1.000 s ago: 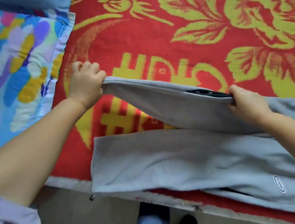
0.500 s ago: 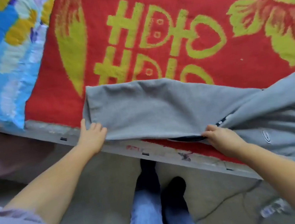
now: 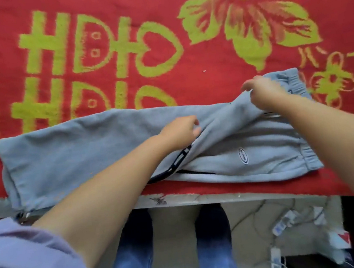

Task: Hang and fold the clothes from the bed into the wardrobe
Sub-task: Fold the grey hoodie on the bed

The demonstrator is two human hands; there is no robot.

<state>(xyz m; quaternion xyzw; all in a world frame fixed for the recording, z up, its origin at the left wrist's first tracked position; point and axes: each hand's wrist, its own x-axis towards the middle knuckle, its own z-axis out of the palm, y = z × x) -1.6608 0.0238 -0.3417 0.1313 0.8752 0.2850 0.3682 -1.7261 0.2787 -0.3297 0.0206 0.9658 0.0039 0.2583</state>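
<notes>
Grey sweatpants (image 3: 67,156) lie lengthwise along the bed's front edge, legs folded onto each other, hems at the left and elastic waistband (image 3: 308,155) at the right. A white oval logo and a black side stripe show near the hip. My left hand (image 3: 180,131) sits at the middle of the pants, fingers curled into a fold of the cloth. Further right, my right hand (image 3: 264,92) pinches a raised ridge of fabric just short of the waistband's far corner.
A red blanket (image 3: 197,69) with yellow-green characters and flowers covers the bed. The grey bed frame edge (image 3: 179,198) runs below the pants. My jeans-clad legs (image 3: 133,257) stand at the frame. Power strips and cables (image 3: 283,225) lie on the floor at the lower right.
Both hands left the leg end and the lower edge and moved right, to the middle and the waistband. The view swung right, so the colourful pillow is out of sight.
</notes>
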